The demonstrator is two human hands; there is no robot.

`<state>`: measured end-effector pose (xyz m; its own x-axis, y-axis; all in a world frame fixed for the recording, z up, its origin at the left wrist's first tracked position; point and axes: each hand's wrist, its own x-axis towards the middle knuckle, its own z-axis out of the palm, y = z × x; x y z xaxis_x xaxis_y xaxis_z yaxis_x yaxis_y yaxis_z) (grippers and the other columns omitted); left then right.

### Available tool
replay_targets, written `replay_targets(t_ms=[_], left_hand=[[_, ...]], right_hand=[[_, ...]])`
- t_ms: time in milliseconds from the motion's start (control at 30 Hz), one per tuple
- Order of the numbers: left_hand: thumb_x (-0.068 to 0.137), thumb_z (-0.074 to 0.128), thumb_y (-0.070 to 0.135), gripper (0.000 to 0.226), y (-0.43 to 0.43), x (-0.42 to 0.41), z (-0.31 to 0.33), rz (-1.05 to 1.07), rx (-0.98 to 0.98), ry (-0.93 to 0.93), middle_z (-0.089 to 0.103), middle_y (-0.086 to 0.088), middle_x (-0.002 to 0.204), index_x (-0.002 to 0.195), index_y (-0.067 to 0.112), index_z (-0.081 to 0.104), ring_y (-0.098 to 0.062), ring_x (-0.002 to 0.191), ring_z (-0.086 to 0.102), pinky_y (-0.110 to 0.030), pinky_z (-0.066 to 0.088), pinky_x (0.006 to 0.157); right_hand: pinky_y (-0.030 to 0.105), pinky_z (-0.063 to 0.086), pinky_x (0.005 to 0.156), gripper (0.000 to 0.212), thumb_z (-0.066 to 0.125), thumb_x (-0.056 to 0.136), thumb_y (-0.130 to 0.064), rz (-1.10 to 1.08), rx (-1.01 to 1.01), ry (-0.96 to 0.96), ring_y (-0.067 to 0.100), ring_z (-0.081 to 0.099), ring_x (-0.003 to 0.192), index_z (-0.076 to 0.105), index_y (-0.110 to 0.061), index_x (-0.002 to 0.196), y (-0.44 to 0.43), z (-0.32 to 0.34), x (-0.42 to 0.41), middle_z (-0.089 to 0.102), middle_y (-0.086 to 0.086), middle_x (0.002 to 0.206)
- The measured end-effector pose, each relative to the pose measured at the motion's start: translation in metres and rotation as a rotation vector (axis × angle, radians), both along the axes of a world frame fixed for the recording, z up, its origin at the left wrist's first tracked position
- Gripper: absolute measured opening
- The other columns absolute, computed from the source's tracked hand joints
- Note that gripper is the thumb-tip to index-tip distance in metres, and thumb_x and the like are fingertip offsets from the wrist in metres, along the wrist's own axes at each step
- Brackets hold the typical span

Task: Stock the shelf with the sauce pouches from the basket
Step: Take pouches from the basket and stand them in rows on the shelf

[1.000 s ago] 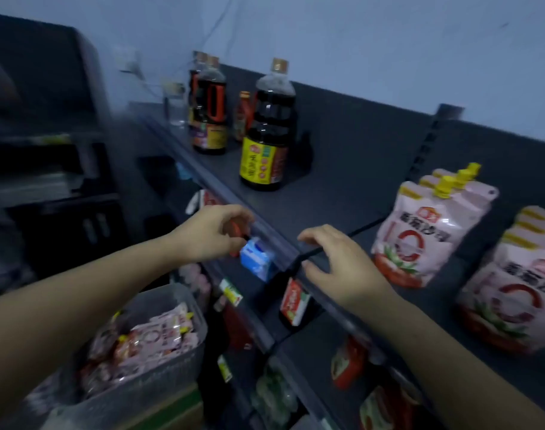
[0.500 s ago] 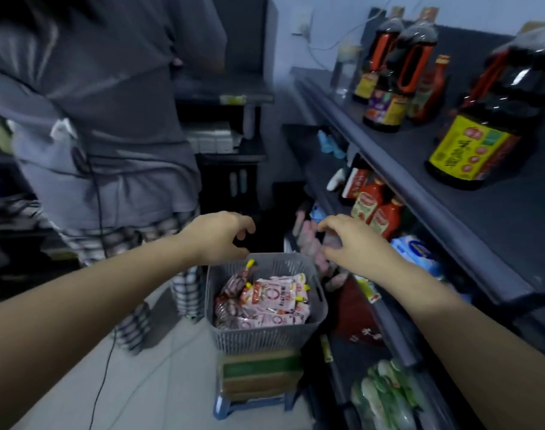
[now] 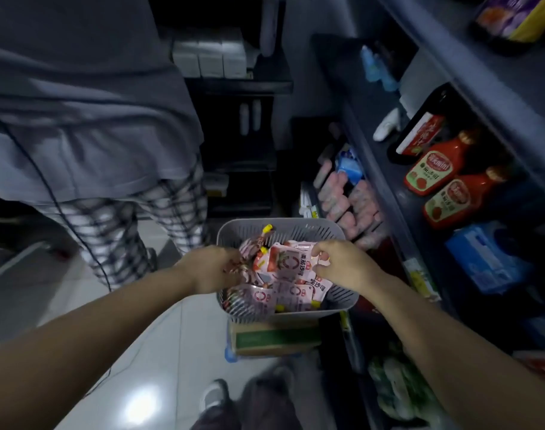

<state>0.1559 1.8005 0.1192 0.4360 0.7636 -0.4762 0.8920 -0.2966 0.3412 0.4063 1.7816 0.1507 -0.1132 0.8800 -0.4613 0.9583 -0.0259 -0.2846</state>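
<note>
The right hand (image 3: 342,265) pinches the upper edge of the top pouch (image 3: 283,265) between thumb and curled fingers. The left hand (image 3: 213,270) dips into the left side of the grey basket (image 3: 280,223), its fingers buried among the sauce pouches (image 3: 296,293); through the blur it cannot be told whether they grip one. The white and red pouches, some with yellow caps, lie heaped in the basket and none is lifted clear of it. The basket rests on a cardboard box (image 3: 274,339) with a green stripe, just beside the front edge of the dark shelf (image 3: 386,187) on the right. On that shelf lie two red sauce bottles (image 3: 432,169), with blue packs (image 3: 488,259) nearer the camera. A second person (image 3: 94,135) in a grey top and checked trousers stands on the tiled floor (image 3: 159,336) to the left of the basket.
</note>
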Motion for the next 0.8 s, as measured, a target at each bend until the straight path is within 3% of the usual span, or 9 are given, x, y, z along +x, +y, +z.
replay_targets(t_ms=[200, 400, 467, 533, 633, 700, 800], left_hand=[[0.085, 0.049, 0.051, 0.053, 0.024, 0.029, -0.059, 0.198, -0.086, -0.053, 0.065, -0.01, 0.115, 0.124, 0.015, 0.043, -0.029, 0.104, 0.061, -0.038, 0.049, 0.085], [0.08, 0.06, 0.044, 0.062, 0.053, 0.042, -0.121, 0.379, -0.151, -0.084, 0.062, -0.016, 0.121, 0.129, 0.01, 0.041, -0.032, 0.109, 0.059, -0.034, 0.048, 0.085], [0.082, 0.065, 0.034, 0.058, 0.063, 0.045, -0.143, 0.433, -0.182, -0.064, 0.06, -0.016, 0.124, 0.129, 0.009, 0.041, -0.032, 0.112, 0.058, -0.032, 0.044, 0.085], [0.079, 0.068, 0.033, 0.062, 0.075, 0.05, -0.167, 0.487, -0.221, -0.075, 0.06, -0.015, 0.126, 0.132, 0.011, 0.041, -0.032, 0.114, 0.057, -0.032, 0.043, 0.089], [0.078, 0.07, 0.034, 0.066, 0.097, 0.058, -0.205, 0.557, -0.232, -0.071, 0.057, -0.017, 0.128, 0.131, 0.01, 0.041, -0.033, 0.117, 0.054, -0.035, 0.042, 0.093], [0.077, 0.072, 0.033, 0.063, 0.11, 0.066, -0.225, 0.606, -0.223, -0.092, 0.056, -0.018, 0.127, 0.126, 0.006, 0.043, -0.033, 0.117, 0.053, -0.037, 0.043, 0.093], [0.075, 0.074, 0.027, 0.062, 0.125, 0.074, -0.253, 0.659, -0.236, -0.129, 0.056, -0.019, 0.125, 0.124, 0.002, 0.045, -0.035, 0.116, 0.053, -0.039, 0.044, 0.095]], right_hand=[[0.03, 0.049, 0.084, 0.024, 0.06, 0.086, -0.02, -0.072, -0.111, 0.072, 0.023, 0.059, 0.103, 0.066, -0.014, 0.109, 0.035, -0.067, 0.029, 0.065, 0.006, 0.113], [0.033, 0.048, 0.089, 0.008, 0.064, 0.083, -0.012, -0.32, -0.256, 0.327, 0.025, 0.062, 0.102, 0.067, -0.015, 0.089, 0.059, -0.16, 0.034, 0.066, 0.005, 0.099], [0.033, 0.046, 0.084, 0.01, 0.062, 0.084, -0.007, -0.418, -0.322, 0.392, 0.026, 0.061, 0.097, 0.069, -0.002, 0.09, 0.061, -0.185, 0.029, 0.063, 0.009, 0.093], [0.03, 0.043, 0.072, 0.015, 0.059, 0.084, -0.005, -0.589, -0.379, 0.476, 0.024, 0.057, 0.083, 0.07, 0.005, 0.087, 0.061, -0.206, 0.024, 0.061, 0.014, 0.084], [0.032, 0.043, 0.065, 0.014, 0.061, 0.084, -0.008, -1.005, -0.495, 0.671, 0.025, 0.054, 0.076, 0.064, -0.013, 0.071, 0.067, -0.237, 0.015, 0.058, 0.013, 0.079], [0.035, 0.047, 0.063, 0.005, 0.064, 0.084, -0.014, -1.266, -0.592, 0.756, 0.023, 0.055, 0.072, 0.061, -0.01, 0.081, 0.072, -0.259, 0.01, 0.056, 0.009, 0.079], [0.035, 0.051, 0.064, 0.016, 0.065, 0.084, -0.019, -1.532, -0.67, 0.93, 0.016, 0.053, 0.057, 0.062, -0.005, 0.09, 0.08, -0.284, 0.005, 0.053, 0.005, 0.06]])
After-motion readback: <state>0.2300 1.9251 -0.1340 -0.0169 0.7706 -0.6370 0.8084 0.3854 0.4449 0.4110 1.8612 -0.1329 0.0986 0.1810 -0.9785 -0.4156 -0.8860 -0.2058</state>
